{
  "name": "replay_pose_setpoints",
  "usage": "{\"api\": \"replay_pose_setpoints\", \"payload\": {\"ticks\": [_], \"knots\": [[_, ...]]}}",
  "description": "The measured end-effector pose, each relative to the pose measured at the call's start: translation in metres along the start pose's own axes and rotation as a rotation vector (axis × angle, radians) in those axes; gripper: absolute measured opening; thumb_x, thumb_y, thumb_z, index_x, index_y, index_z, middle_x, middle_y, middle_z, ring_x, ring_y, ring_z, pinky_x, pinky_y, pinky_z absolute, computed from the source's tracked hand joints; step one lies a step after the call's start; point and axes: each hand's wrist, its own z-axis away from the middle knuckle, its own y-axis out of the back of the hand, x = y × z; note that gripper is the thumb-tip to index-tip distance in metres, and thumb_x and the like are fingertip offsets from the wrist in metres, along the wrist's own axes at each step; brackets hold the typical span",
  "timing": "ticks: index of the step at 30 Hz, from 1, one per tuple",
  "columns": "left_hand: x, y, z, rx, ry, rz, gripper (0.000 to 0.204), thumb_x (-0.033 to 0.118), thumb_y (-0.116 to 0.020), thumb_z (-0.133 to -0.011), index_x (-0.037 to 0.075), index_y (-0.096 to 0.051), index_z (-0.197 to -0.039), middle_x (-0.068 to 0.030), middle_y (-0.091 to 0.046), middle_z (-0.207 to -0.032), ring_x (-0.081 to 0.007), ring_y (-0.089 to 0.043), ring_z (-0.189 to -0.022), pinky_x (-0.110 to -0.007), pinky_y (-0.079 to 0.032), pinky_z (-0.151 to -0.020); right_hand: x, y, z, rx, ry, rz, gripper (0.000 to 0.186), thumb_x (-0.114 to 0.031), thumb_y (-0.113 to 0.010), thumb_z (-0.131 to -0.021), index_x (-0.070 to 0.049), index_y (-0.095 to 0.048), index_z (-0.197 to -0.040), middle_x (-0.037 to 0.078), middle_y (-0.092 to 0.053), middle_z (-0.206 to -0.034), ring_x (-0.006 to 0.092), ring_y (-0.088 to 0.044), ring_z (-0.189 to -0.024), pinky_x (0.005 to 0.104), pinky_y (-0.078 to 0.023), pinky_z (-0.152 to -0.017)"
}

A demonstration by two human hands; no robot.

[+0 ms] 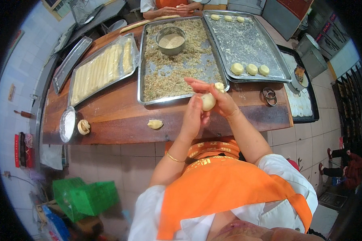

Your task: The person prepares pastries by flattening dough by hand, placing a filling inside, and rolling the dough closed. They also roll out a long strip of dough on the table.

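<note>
Between my two hands is a pale, rounded ball of dough (pixel 208 102), held above the table's near edge. My left hand (pixel 195 110) cups it from the left, fingers curled round it. From the right, my right hand (pixel 224 103) closes on the same ball. A small torn lump of dough (pixel 219 86) shows at the far side of my right hand; whether it joins the ball I cannot tell. Just beyond my hands, a metal tray of crumbly filling (pixel 157 86) holds a round metal bowl (pixel 171 51). One loose dough piece (pixel 155 124) rests on the wood to the left.
Long dough strips (pixel 98 68) lie under plastic on the left tray. Several round cakes (pixel 251 69) sit on the floured right tray. Ring cutters (pixel 269 96) stand at the right, a flour bowl (pixel 68 124) at the left. Across the wooden table (pixel 108 120) are a person's hands (pixel 180 9).
</note>
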Motion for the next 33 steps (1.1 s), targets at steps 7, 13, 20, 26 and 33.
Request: {"api": "replay_pose_setpoints", "payload": {"ticks": [7, 13, 20, 26, 33], "knots": [[-0.015, -0.019, -0.003, 0.140, -0.227, -0.262, 0.034, 0.033, -0.057, -0.103, 0.006, -0.049, -0.122, 0.0003, -0.056, -0.092, -0.0053, -0.047, -0.060, -0.020, -0.038, -0.050, 0.018, 0.040, -0.008, -0.180, -0.057, -0.006, 0.061, -0.051, -0.035, -0.107, -0.003, -0.067, -0.126, 0.016, -0.045, -0.154, 0.0281, -0.039, -0.144, 0.0409, -0.037, -0.113], [-0.018, 0.010, -0.004, 0.078, -0.102, -0.187, 0.041, 0.037, -0.053, -0.104, 0.005, -0.045, -0.129, -0.0011, -0.055, -0.094, -0.0054, -0.048, -0.064, -0.020, -0.040, -0.051, 0.013, 0.013, -0.003, -0.057, 0.057, 0.017, 0.063, -0.052, -0.034, -0.107, -0.003, -0.069, -0.122, 0.015, -0.043, -0.155, 0.0240, -0.043, -0.140, 0.0384, -0.035, -0.114], [-0.046, -0.019, -0.018, 0.337, -0.487, -0.333, 0.059, 0.058, -0.038, -0.105, 0.004, -0.049, -0.126, 0.0004, -0.054, -0.085, -0.0062, -0.050, -0.065, -0.021, -0.041, -0.055, 0.021, 0.017, -0.003, -0.015, 0.010, 0.072, 0.062, -0.053, -0.035, -0.107, -0.003, -0.071, -0.118, 0.013, -0.045, -0.155, 0.0218, -0.055, -0.126, 0.0358, -0.046, -0.103], [-0.031, -0.012, -0.013, 0.276, -0.302, -0.132, 0.051, 0.052, -0.034, -0.108, 0.006, -0.053, -0.119, -0.0048, -0.061, -0.098, -0.0113, -0.058, -0.079, -0.026, -0.048, -0.062, 0.022, 0.010, -0.002, -0.004, -0.045, 0.097, 0.051, -0.048, -0.049, -0.104, -0.003, -0.072, -0.111, 0.007, -0.059, -0.137, 0.0122, -0.058, -0.114, 0.0314, -0.050, -0.092], [-0.038, 0.014, -0.014, 0.244, -0.098, 0.298, 0.039, 0.042, -0.040, -0.109, 0.006, -0.054, -0.114, -0.0051, -0.060, -0.097, -0.0134, -0.057, -0.072, -0.025, -0.046, -0.058, 0.004, 0.026, -0.005, 0.137, -0.176, 0.655, 0.023, -0.027, -0.074, -0.091, -0.005, -0.065, -0.091, 0.000, -0.062, -0.079, 0.0082, -0.056, -0.065, 0.0263, -0.049, -0.058]]}}
